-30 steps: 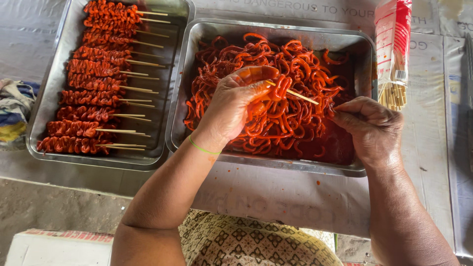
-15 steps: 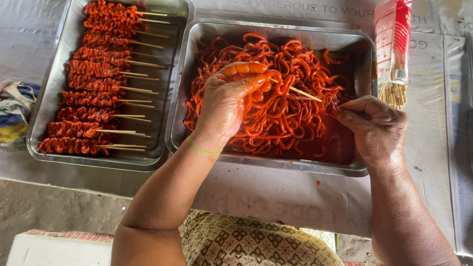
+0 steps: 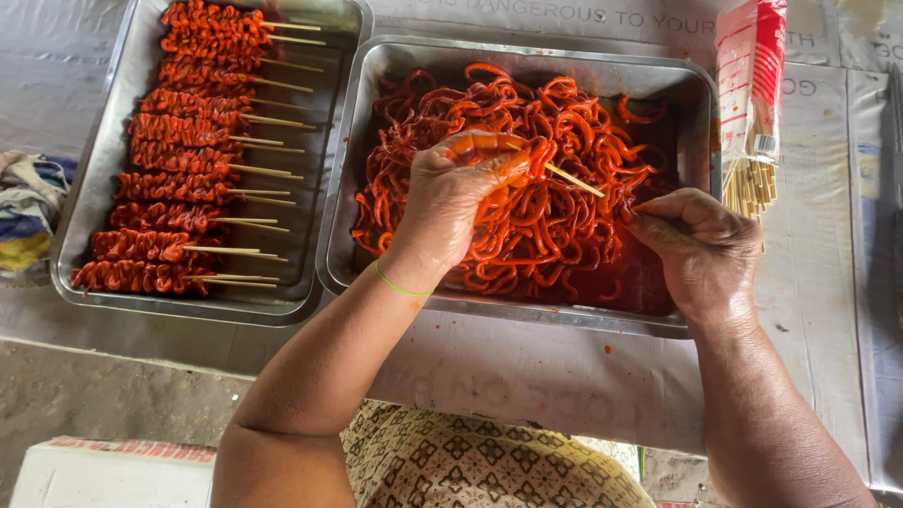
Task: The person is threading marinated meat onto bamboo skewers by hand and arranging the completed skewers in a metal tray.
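Note:
My left hand [image 3: 453, 202] is closed around a red-orange marinated strip [image 3: 489, 150] threaded on a thin bamboo skewer [image 3: 574, 179], held above the right steel tray [image 3: 527, 306]. The skewer's bare tip points right toward my right hand [image 3: 701, 246], whose fingers pinch a loose strip at the tray's right side. That tray is full of a tangle of red marinated strips [image 3: 555, 216]. The left steel tray [image 3: 310, 263] holds several finished skewers [image 3: 179, 150] in a column, with their sticks pointing right.
A red-and-clear plastic pack of bamboo sticks [image 3: 750, 103] stands at the right tray's far right corner. A crumpled cloth [image 3: 26, 212] lies at the left. The trays rest on a grey printed sheet [image 3: 527, 376]. A white box [image 3: 113, 470] sits at the bottom left.
My left hand has lifted and curled tighter round the skewered strip. My right hand moved left and up into the tray and pinched a strip.

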